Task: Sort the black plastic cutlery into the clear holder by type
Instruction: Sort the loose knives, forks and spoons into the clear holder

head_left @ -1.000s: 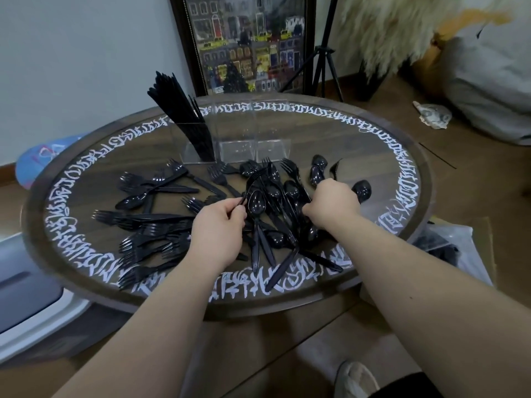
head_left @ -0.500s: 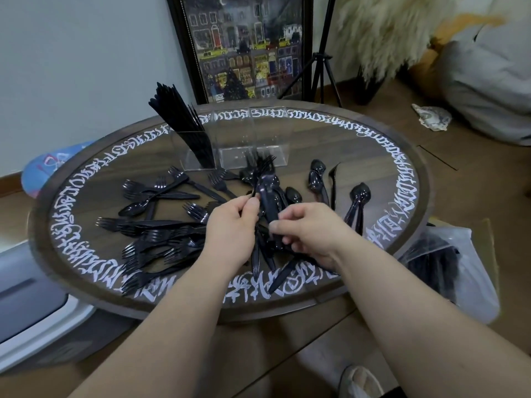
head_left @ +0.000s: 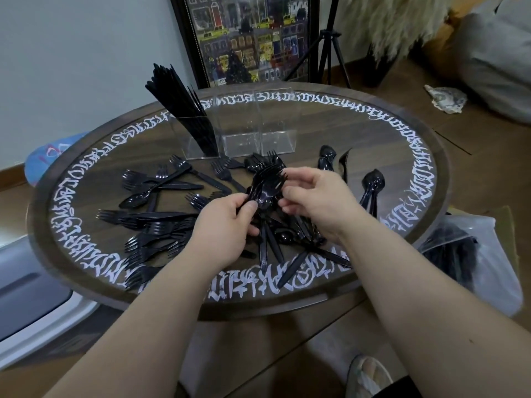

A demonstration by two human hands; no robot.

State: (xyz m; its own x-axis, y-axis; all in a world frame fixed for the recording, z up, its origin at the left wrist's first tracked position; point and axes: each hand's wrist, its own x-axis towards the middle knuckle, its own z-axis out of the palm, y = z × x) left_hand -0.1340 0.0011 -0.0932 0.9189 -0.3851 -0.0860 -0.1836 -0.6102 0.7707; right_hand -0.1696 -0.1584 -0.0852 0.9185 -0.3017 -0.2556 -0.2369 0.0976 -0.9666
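Observation:
Black plastic forks (head_left: 155, 225) lie scattered over the left half of the round table (head_left: 402, 145). More spoons (head_left: 372, 183) lie to the right. Between my hands is a bundle of black cutlery (head_left: 265, 186), forks and spoons together, lifted a little above the pile. My left hand (head_left: 227, 228) grips its lower handles. My right hand (head_left: 313, 196) pinches the bundle's upper right side. The clear holder (head_left: 275, 139) stands at the back; its left compartment is full of black knives (head_left: 184, 110), the other two look empty.
A framed picture (head_left: 244, 38) and a tripod (head_left: 330, 44) stand behind the table. A clear bag with more black cutlery (head_left: 465, 254) lies on the floor at the right. A grey pouf (head_left: 500, 53) is at the far right, a white case (head_left: 28, 297) at the left.
Both hands gathered cutlery from the pile and brought it together; the bundle now sits higher and a little farther from me, with my right hand moved up to its tines.

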